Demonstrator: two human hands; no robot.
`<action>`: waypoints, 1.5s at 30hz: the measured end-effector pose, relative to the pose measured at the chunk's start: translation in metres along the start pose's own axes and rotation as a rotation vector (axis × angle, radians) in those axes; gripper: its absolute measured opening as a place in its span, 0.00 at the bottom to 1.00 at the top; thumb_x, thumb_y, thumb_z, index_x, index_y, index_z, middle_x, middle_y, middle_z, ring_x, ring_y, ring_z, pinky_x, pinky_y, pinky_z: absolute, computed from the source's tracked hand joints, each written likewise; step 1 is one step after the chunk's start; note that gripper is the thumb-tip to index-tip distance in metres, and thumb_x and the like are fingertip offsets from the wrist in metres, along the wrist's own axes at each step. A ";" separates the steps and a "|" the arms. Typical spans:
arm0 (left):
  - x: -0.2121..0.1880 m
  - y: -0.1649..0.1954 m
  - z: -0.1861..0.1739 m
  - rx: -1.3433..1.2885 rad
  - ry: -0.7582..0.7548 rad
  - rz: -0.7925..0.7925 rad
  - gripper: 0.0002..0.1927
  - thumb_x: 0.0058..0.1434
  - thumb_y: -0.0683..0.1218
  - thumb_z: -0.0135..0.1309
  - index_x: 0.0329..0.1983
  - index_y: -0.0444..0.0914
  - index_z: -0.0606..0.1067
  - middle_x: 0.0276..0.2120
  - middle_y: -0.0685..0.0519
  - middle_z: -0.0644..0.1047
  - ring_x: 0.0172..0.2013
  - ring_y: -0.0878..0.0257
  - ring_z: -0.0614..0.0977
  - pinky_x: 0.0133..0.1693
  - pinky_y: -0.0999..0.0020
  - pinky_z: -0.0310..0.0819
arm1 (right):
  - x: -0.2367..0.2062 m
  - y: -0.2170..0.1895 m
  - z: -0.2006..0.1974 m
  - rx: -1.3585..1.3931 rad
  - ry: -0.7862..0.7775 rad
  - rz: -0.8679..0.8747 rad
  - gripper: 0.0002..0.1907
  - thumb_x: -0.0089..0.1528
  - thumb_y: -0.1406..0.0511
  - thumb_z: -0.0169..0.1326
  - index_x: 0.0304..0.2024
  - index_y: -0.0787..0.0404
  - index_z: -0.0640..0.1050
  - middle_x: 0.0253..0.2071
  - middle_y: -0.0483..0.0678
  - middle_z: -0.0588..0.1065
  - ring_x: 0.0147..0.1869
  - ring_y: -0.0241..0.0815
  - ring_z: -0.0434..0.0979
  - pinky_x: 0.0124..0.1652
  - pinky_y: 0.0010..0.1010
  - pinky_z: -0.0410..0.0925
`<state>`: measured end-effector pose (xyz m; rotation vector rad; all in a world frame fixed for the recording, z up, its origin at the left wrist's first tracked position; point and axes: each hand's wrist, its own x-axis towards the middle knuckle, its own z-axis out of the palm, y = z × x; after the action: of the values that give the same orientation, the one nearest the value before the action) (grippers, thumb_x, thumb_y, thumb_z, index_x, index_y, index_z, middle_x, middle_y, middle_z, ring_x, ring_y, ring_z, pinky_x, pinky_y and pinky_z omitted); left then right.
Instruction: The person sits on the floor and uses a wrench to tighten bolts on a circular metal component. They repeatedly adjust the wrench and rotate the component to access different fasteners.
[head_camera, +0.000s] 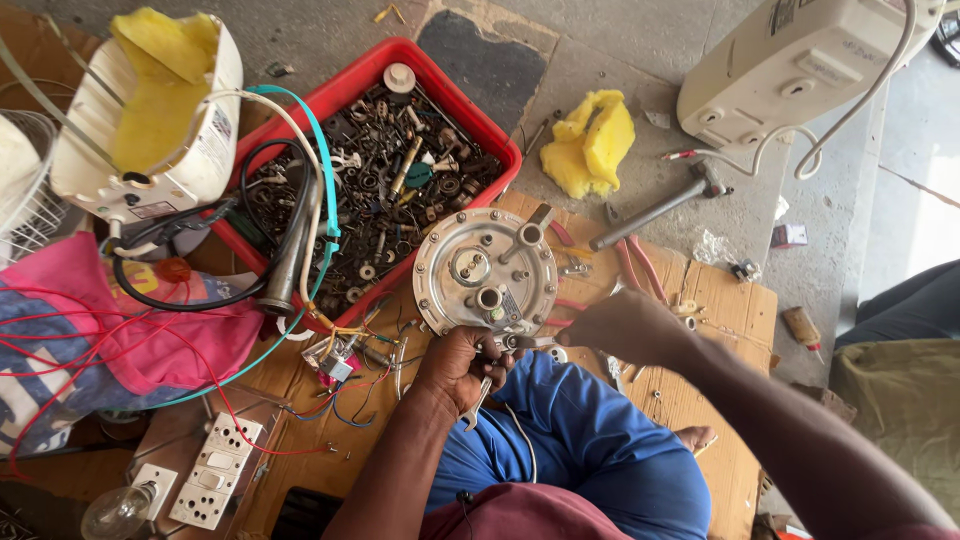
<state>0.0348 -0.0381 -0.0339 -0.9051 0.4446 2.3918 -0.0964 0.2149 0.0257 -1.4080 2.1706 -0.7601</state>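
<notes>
Head view: left hand (455, 368) clamped on spanner (478, 402) at metal disc's (485, 272) near rim, over lap; right hand (622, 326) gripping opposite edge; likely slip off fitting, knuckles striking rim; disc tipping toward red tray (462, 112).

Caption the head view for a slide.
Left hand holds a spanner, right hand steadies a round metal flange plate.

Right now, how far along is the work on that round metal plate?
Done: the round metal plate is out of any housing, resting by the red tray of parts. In hand: the left hand holds a spanner at its lower edge, the right hand alongside. Left: its pipe fittings remain attached.
</notes>
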 end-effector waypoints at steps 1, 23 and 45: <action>0.002 0.000 0.001 -0.009 -0.009 -0.003 0.21 0.43 0.33 0.48 0.43 0.28 0.74 0.32 0.37 0.80 0.24 0.61 0.76 0.20 0.76 0.62 | -0.014 -0.001 0.007 0.046 0.020 0.189 0.08 0.61 0.62 0.58 0.39 0.53 0.87 0.35 0.42 0.84 0.33 0.38 0.84 0.37 0.32 0.77; 0.006 -0.004 0.018 0.027 -0.117 0.085 0.16 0.42 0.36 0.47 0.36 0.31 0.75 0.28 0.46 0.78 0.23 0.62 0.75 0.21 0.72 0.64 | -0.066 -0.110 0.044 0.519 0.287 1.001 0.22 0.66 0.53 0.53 0.29 0.63 0.84 0.21 0.47 0.73 0.23 0.34 0.67 0.24 0.30 0.63; -0.005 0.003 0.027 -0.017 0.000 0.030 0.20 0.41 0.32 0.46 0.41 0.28 0.74 0.31 0.42 0.77 0.25 0.62 0.75 0.21 0.74 0.60 | -0.019 -0.064 -0.007 -0.157 0.208 0.607 0.12 0.61 0.65 0.55 0.44 0.48 0.85 0.41 0.37 0.84 0.37 0.33 0.87 0.38 0.27 0.79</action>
<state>0.0227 -0.0299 -0.0106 -0.9125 0.4412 2.4265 -0.0501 0.2128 0.0738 -0.6717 2.6639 -0.5279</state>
